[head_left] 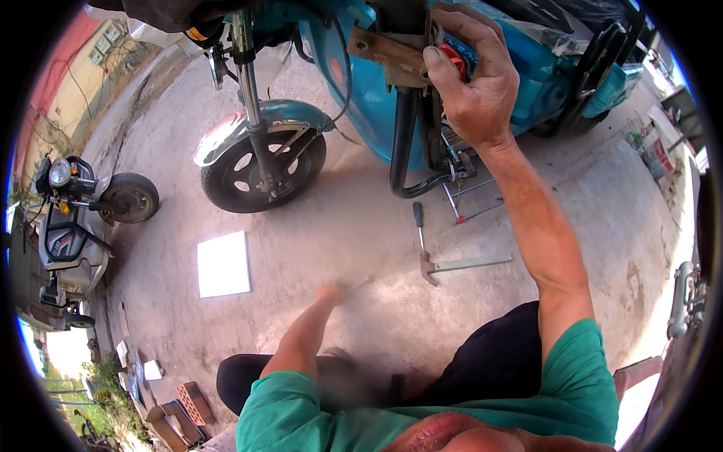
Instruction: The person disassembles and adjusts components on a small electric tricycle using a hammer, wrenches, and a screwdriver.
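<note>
Two bare hands are in view. The right hand point(480, 87) is raised to a rusty bracket point(390, 59) at the front of a blue vehicle point(358, 113); its fingers are bent and its thumb lies at the bracket's edge, though how firmly they grip cannot be told. The left hand point(329, 292), blurred, is low over the concrete ground point(331, 241), fingers closed on a thin tool point(360, 284) of unclear kind. Right of it lies a hammer point(474, 263), with a dark-handled screwdriver point(418, 216) pointing at its head. A white square board point(224, 264) lies near the vehicle's front wheel point(224, 193). Well apart, at far left, stands a second bike point(71, 245).
</note>
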`<state>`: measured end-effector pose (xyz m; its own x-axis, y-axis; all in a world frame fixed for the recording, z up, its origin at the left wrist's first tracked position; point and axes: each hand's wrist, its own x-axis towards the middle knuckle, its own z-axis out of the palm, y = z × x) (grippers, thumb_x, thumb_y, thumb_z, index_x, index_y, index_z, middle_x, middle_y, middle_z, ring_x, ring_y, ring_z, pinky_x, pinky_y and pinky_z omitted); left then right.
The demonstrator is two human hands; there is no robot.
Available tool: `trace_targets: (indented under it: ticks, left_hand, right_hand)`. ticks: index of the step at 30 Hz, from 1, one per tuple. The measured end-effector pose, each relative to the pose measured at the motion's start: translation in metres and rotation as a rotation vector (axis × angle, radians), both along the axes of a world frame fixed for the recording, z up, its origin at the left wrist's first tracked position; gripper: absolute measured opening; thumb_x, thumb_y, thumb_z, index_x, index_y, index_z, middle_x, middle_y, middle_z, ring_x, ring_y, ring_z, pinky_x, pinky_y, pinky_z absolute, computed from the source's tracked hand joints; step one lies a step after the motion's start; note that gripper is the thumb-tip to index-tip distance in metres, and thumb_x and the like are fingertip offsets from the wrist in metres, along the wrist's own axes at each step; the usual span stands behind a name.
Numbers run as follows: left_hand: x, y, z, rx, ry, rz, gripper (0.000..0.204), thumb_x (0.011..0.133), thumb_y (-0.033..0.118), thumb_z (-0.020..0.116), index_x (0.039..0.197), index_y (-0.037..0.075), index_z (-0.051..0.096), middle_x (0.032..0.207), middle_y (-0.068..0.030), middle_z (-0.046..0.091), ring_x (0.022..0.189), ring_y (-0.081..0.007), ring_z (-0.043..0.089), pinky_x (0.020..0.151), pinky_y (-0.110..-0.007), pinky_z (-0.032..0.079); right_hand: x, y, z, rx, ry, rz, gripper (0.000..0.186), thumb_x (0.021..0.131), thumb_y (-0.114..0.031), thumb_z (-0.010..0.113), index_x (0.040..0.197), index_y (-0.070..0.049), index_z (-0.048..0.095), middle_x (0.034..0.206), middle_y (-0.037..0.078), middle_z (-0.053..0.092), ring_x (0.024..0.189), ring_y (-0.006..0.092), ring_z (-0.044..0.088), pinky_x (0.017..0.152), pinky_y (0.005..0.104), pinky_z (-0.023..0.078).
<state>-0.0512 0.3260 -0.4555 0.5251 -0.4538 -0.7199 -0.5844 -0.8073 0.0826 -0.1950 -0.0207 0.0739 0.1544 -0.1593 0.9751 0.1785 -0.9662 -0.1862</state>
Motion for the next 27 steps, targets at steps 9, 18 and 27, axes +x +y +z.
trace_targets:
  ticks: [9,18,27]
  left_hand:
    - [0.035,-0.048,0.021,-0.491,-0.021,0.041,0.025,0.087,0.029,0.071,0.098,0.006,0.071,0.102,-0.0171,0.074,0.102,-0.0355,0.071,0.090,-0.044,0.056]
    - [0.071,-0.161,0.249,-1.289,0.528,0.351,0.011,0.100,0.011,0.066,0.103,0.003,0.060,0.089,-0.0080,0.067,0.086,-0.0213,0.069,0.080,-0.038,0.059]
    - [0.034,-0.155,0.391,-1.211,0.581,0.613,0.049,0.111,0.040,0.039,0.121,0.001,0.066,0.084,-0.0034,0.064,0.074,-0.0139,0.062,0.063,-0.030,0.050]
  right_hand:
    - [0.017,0.010,0.014,0.536,0.283,0.627,0.079,0.078,-0.027,0.086,0.140,0.003,0.047,0.126,0.021,0.063,0.118,0.0335,0.064,0.101,0.0424,0.050]
    - [0.020,-0.015,-0.021,0.168,0.314,-0.112,0.090,0.080,-0.044,0.083,0.153,-0.010,0.041,0.153,0.016,0.035,0.140,0.0338,0.043,0.114,0.0424,0.046]
    - [0.024,-0.013,-0.017,0.196,0.287,-0.069,0.088,0.083,-0.052,0.076,0.153,-0.011,0.041,0.157,0.017,0.034,0.142,0.0353,0.042,0.116,0.0465,0.044]
